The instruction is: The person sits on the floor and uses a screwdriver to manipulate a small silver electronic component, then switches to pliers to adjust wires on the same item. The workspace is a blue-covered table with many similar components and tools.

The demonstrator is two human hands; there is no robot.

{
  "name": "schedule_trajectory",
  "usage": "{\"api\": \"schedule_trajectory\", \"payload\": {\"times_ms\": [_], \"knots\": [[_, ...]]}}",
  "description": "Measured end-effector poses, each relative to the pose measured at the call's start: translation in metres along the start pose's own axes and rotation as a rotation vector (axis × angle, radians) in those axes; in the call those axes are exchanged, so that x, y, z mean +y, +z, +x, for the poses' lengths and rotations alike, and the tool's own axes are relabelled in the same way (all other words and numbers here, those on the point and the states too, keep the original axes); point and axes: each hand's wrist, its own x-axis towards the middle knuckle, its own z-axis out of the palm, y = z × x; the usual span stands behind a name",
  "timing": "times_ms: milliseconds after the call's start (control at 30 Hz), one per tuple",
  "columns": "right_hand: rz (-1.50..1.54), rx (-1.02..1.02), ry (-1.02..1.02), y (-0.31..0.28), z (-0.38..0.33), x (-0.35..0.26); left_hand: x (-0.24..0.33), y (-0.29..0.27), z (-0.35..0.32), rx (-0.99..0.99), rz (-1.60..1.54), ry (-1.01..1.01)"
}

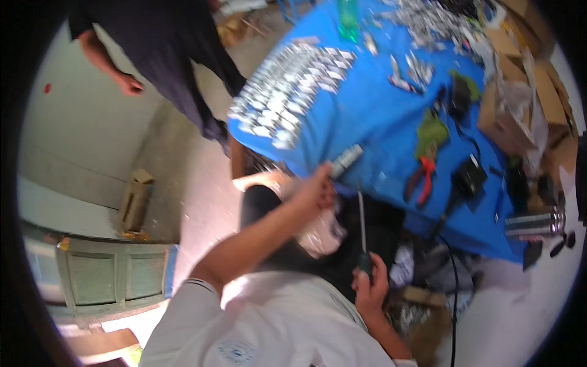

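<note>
My left hand is closed on a small, narrow silvery-white piece at the near edge of the blue-covered table. Motion blur hides what kind of part it is. A screwdriver with a dark handle stands upright in my closed right hand, over my lap. Its tip ends a little below and right of the silvery piece, apart from it. Red-handled pliers lie on the table to the right. Many similar small silvery pieces are laid out in rows at the table's left side.
A loose heap of metal parts covers the far end, near a green bottle. Cardboard boxes, a dark power tool and a steel cylinder occupy the right. Another person stands beyond the table's left corner.
</note>
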Motion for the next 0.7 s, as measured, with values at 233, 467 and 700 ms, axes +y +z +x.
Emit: {"api": "schedule_trajectory", "payload": {"times_ms": [233, 467, 700], "knots": [[-0.371, 0.040, -0.142, -0.016, -0.003, -0.007, 0.025, 0.051, -0.037, 0.023, 0.003, -0.023], [-0.582, 0.019, -0.407, -0.010, 0.010, -0.054, 0.020, 0.049, -0.035, 0.063, 0.030, -0.008], [-0.658, 0.051, -0.455, -0.005, 0.015, -0.062, 0.022, 0.051, -0.037, 0.075, 0.021, -0.038]]}}
